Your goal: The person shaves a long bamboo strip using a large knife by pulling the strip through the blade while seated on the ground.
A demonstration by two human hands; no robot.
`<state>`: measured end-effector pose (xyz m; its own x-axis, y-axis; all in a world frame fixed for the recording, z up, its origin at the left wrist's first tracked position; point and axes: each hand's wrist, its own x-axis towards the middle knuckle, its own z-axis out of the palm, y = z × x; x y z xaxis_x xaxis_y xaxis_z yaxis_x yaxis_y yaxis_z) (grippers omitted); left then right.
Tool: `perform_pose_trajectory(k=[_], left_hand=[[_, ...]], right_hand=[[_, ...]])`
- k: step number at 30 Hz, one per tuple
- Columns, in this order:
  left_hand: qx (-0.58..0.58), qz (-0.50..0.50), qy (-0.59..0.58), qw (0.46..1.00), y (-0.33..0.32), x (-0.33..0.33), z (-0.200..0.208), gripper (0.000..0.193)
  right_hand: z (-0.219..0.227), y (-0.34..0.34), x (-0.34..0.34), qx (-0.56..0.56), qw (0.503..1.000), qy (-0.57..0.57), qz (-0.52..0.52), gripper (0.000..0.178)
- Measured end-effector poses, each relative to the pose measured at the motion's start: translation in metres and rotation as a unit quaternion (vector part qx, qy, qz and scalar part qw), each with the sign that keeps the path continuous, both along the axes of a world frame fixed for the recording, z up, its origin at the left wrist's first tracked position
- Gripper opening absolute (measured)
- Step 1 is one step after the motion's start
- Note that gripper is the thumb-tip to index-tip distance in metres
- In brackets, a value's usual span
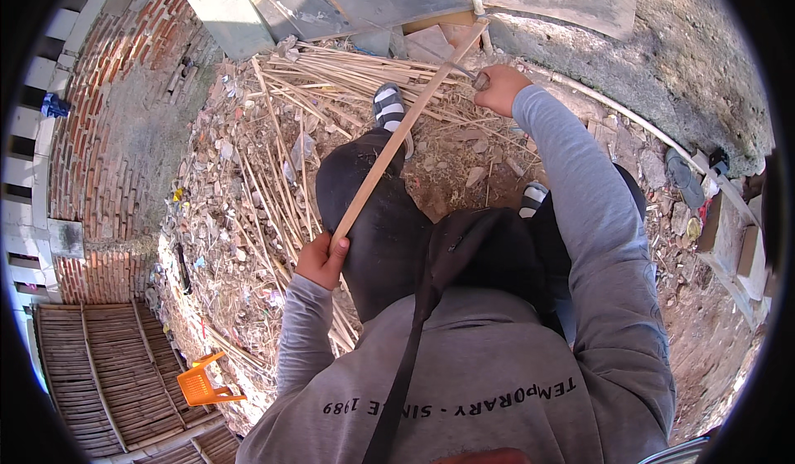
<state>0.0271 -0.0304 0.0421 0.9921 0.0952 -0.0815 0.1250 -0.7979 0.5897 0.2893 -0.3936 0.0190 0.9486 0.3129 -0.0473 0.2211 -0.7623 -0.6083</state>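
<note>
Left hand [321,258] grips long smooth bamboo strip [406,132]; right hand [499,88] clasps knife [464,71].

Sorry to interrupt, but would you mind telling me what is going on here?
A person in a grey sweatshirt is working a long bamboo strip that runs slantwise over a raised knee. The left hand grips its near end, and the right hand holds a blade against it near the far end. A pile of cut strips lies on the rubble-strewn ground ahead, and an orange plastic chair stands lower left.
</note>
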Motion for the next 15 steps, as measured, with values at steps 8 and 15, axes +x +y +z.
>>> perform_pose_trajectory(k=[8, 15], left_hand=[[-0.002, -0.004, -0.019, 1.000, 0.006, 0.001, -0.014, 0.057], [0.004, 0.016, -0.017, 1.000, 0.001, -0.002, -0.011, 0.057]], right_hand=[[0.016, 0.030, -0.025, -0.036, 0.984, -0.045, 0.167, 0.033], [0.014, 0.025, -0.017, -0.024, 0.995, -0.048, 0.082, 0.033]])
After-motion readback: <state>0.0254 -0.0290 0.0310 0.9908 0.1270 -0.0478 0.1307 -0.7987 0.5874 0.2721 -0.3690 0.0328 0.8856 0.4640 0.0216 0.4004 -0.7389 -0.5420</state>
